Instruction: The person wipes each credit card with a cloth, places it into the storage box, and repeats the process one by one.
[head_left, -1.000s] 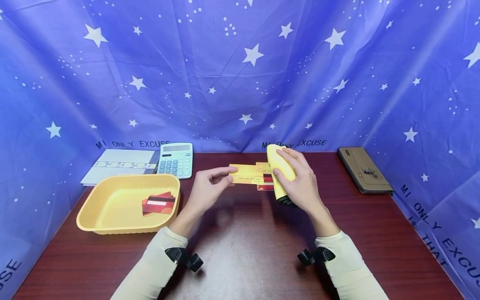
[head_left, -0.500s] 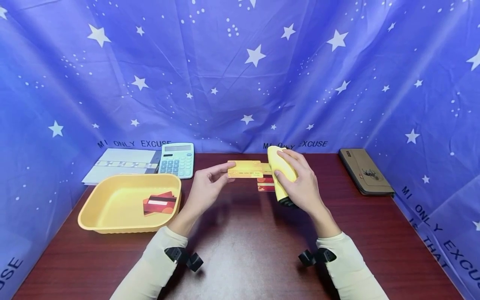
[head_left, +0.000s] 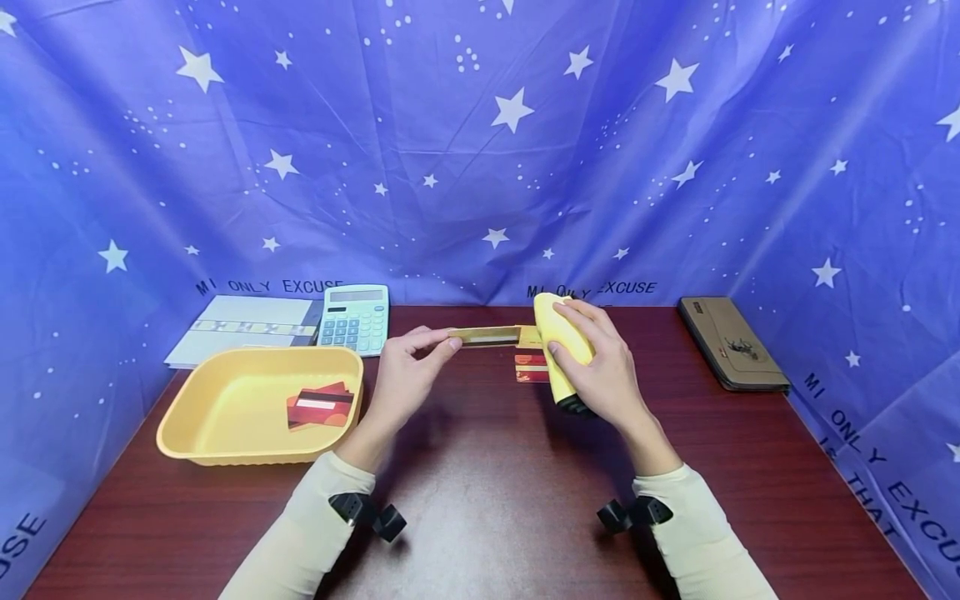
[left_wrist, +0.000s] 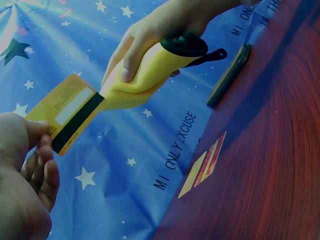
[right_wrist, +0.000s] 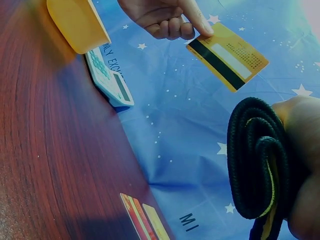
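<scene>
My left hand point(head_left: 408, 375) pinches a yellow bank card point(left_wrist: 82, 107) by one end, between thumb and fingers. In both wrist views the card's back shows, with a dark magnetic stripe and a white signature strip. In my right hand point(head_left: 603, 358) is a rolled-up cloth point(head_left: 558, 321), yellow outside and black at its layered end point(right_wrist: 255, 155), with a black strap or loop hanging from it. The card's free end lies close to the cloth. Below the cloth, on the table, lie a red card point(head_left: 531, 371) and a yellow card point(left_wrist: 192, 177), partly hidden from the head camera.
At the left stands a yellow plastic basket point(head_left: 180, 417) with red cards point(head_left: 322, 408) inside. A light blue calculator point(head_left: 354, 325) and a white notebook point(head_left: 236, 329) lie behind it. The brown zip case point(head_left: 731, 342) is at the right, and a blue star-patterned curtain point(head_left: 480, 183) surrounds the table.
The bank card has tipped in my left hand: earlier its printed face showed to the head camera, now a narrow view of its striped back. My right hand and the cloth have stayed nearly still.
</scene>
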